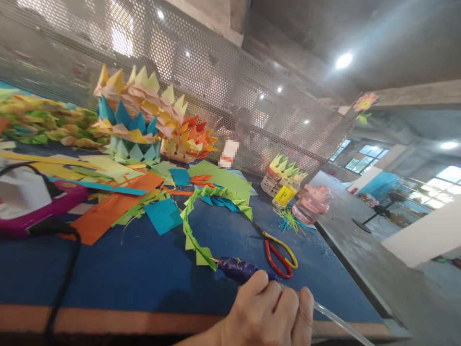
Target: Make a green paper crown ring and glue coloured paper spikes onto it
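My left hand (270, 310) is closed round a dark purple glue gun (237, 269), its nozzle pointing left. A clear glue stick (340, 323) runs out behind it, to the lower right. The nozzle tip meets, or lies right beside, the near end of a curved chain of folded green paper (189, 233) on the table. Scissors with red and yellow handles (279, 257) lie just beyond the gun, their blades pointing away. Folded blue paper pieces (225, 205) rest inside the chain's far curve. My right hand is out of view.
Paper-spike crowns (133, 129) stand at the back left. Orange strips (108, 218), a blue square (163, 215) and other scraps cover the left side. A magenta power strip (77, 192) and a black cable (68, 274) lie left. A yellow-labelled jar (284, 196) and a pink bottle (311, 204) stand right.
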